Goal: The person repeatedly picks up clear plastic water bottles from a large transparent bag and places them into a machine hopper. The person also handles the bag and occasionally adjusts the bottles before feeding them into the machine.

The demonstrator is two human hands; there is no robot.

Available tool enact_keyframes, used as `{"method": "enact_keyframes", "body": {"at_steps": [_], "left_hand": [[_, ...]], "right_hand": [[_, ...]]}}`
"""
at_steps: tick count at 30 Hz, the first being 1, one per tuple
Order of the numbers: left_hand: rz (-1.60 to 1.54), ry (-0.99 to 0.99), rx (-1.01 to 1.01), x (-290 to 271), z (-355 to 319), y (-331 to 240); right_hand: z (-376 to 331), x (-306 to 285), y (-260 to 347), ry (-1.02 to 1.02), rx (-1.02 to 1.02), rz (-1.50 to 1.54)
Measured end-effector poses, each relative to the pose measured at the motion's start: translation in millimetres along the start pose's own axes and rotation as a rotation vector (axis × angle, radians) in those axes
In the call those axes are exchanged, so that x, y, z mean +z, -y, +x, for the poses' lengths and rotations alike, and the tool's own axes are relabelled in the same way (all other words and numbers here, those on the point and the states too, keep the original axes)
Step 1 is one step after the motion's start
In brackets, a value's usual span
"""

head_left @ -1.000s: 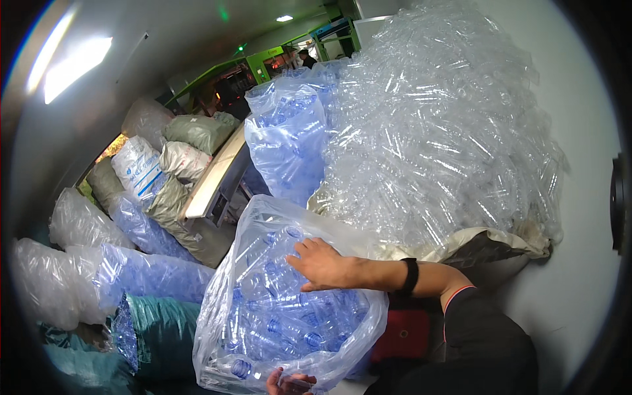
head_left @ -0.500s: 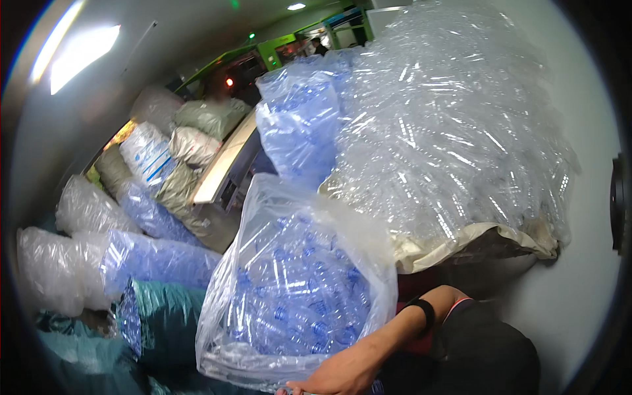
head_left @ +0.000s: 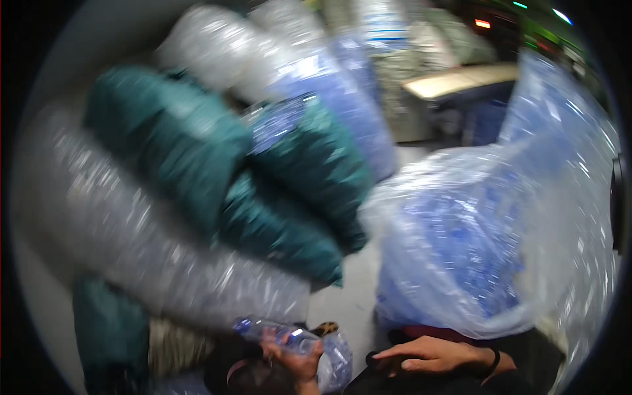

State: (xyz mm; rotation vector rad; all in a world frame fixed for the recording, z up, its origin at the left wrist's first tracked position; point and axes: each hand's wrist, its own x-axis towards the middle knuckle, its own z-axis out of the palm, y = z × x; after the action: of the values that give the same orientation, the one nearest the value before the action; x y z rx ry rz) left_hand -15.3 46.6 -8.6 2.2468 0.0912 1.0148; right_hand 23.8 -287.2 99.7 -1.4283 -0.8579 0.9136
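The left hand has its fingers wrapped round a clear, blue-tinted bottle, held low in front of the body above the floor. The bottle lies nearly level, its long axis running crosswise with a slight slant: the neck points left and a little away from the person, the base right and slightly nearer. The right hand, a black band at its wrist, has its fingers stretched out toward the left, well apart from the bottle; whether they touch the dark cloth below cannot be told. Just beyond the right hand stands a large clear bag, its mouth gaping, with blue-tinted bottles heaped inside. Past the left hand, a long clear sack lies slantwise, with teal sacks beyond it. Farther off, beyond the bag, is a pale-topped bench.
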Motion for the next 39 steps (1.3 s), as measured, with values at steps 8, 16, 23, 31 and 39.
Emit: {"method": "enact_keyframes", "body": {"at_steps": [8, 16, 23, 31, 39], "left_hand": [[0.586, -0.285, -0.375, -83.5, -119.6, 34.4], [0.811, -0.648, -0.730, -137.0, -204.3, 26.5], [1.128, -0.789, -0.778, -184.5, -254.5, 48.4], [1.031, -1.078, -0.962, -199.8, -279.9, 43.4], [0.433, -0.730, -1.296, -119.3, -283.8, 4.8]], "right_hand": [[59.3, 17.8, -58.6, 0.108, 0.315, 0.346], [112.3, 13.3, -75.5, 0.203, 0.293, 0.265], [133.1, 28.8, -69.5, 0.300, 0.293, 0.227], [139.5, 24.6, -69.0, 0.266, 0.313, 0.203], [145.8, 28.7, -80.6, 0.224, 0.290, 0.172]]}}
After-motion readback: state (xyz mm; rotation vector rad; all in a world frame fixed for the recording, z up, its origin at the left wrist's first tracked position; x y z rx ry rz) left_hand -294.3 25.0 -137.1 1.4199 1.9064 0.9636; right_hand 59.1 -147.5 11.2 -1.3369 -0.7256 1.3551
